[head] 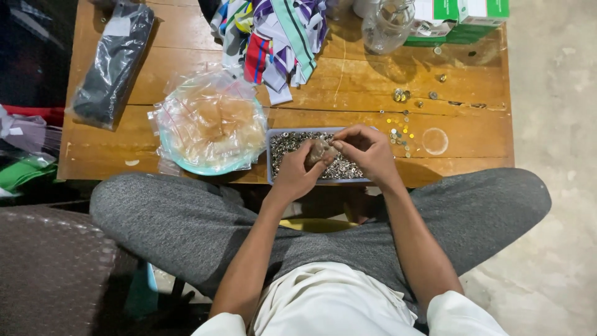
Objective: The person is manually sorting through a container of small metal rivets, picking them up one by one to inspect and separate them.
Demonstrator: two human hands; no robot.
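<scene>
A person sits cross-legged in grey trousers before a low wooden table (348,93), worn, scratched and marked with a pale ring stain at about 3 o'clock from the hands. Both hands meet over a shallow tray (272,138) of small metal rings at the table's near edge. The left hand (297,174) is curled closed around a small clear bag (318,151) that seems to hold some of the same rings, though the view is too small to be sure. The right hand (368,150) has its fingers pinched together at the bag's top, thumb and forefinger touching it; whether a ring sits between them cannot be told. Just beside the tray at 9 o'clock lies a teal plate (186,163) heaped with clear plastic bags (211,118). Farther out at 10 o'clock a dark packet (112,62) in shiny wrap lies aslant. At 12 o'clock a heap of striped ribbons (273,37) spills over the far edge, and at 1 o'clock stand a clear jar (387,25) and green-and-white boxes (460,15). Loose rings and yellow beads (401,127) scatter at 2 o'clock, near the right hand. The floor (553,124) to the right is bare grey concrete; at the left, fabric in green and red piles in shadow.
</scene>
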